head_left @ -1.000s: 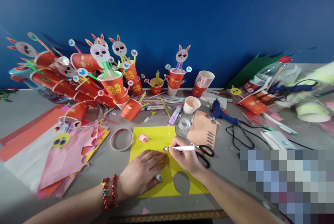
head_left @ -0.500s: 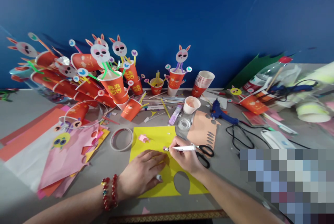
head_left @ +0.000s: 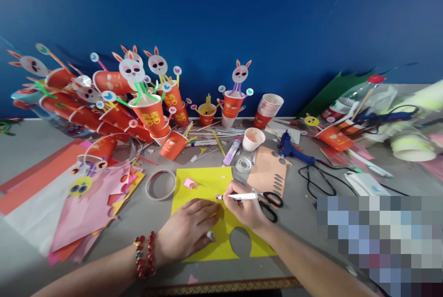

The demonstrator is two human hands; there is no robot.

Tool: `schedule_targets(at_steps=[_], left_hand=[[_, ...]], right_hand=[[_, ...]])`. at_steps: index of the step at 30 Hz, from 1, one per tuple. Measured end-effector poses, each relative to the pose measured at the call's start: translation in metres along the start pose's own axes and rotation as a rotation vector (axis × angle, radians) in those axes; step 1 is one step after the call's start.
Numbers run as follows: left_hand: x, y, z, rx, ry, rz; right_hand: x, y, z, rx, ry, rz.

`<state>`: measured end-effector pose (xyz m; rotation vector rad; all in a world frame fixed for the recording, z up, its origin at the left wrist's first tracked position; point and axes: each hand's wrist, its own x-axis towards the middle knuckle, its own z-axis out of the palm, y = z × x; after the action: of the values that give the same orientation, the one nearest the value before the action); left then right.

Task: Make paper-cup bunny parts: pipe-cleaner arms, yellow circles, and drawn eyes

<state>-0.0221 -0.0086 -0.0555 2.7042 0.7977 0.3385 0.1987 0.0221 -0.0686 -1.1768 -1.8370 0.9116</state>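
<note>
A yellow paper sheet (head_left: 204, 184) lies on the grey table in front of me, with an oval hole cut near its lower edge. My left hand (head_left: 185, 230) rests flat on the sheet, fingers together, with a small pen cap (head_left: 210, 235) tucked under the fingers. My right hand (head_left: 244, 209) grips a white pen (head_left: 238, 196) with its tip on the paper, just above the left hand's fingertips. A small pink paper scrap (head_left: 190, 183) sits on the sheet's upper left.
Black scissors (head_left: 272, 204) lie just right of my right hand, beside a tan cut sheet (head_left: 266, 172). Tape rolls (head_left: 161, 185), a blue glue gun (head_left: 290, 149), red paper cups with bunny faces (head_left: 152, 115), stacked cups (head_left: 268, 108) and coloured paper (head_left: 79, 204) surround the sheet.
</note>
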Motion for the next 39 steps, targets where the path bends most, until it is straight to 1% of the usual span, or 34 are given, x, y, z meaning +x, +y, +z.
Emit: schedule_targets(at_steps=[6, 12, 18, 24, 30, 36, 39], left_hand=[[-0.0003, -0.0004, -0.0003, 0.002, 0.021, 0.012], [0.0001, -0.0001, -0.0008, 0.009, 0.007, 0.014], [-0.0004, -0.0007, -0.0002, 0.006, 0.013, 0.017], [-0.0009, -0.0015, 0.0006, -0.002, 0.014, 0.015], [-0.0007, -0.0005, 0.0008, 0.011, 0.015, 0.012], [-0.0004, -0.0008, 0.0008, 0.004, 0.018, 0.018], [-0.0003, -0.0009, 0.0006, -0.001, 0.019, 0.018]], right_hand=[[-0.0008, 0.0022, 0.0002, 0.016, 0.033, 0.008], [-0.0002, 0.0019, 0.0007, 0.009, 0.014, 0.015], [0.0002, -0.0002, 0.0002, 0.035, 0.066, -0.003], [0.0003, 0.001, -0.0001, -0.003, 0.022, 0.005], [-0.0009, 0.0033, 0.0008, 0.04, 0.075, 0.017], [0.0, 0.0016, 0.0006, 0.025, 0.046, 0.02], [-0.0004, 0.0021, 0.0008, 0.023, 0.06, 0.019]])
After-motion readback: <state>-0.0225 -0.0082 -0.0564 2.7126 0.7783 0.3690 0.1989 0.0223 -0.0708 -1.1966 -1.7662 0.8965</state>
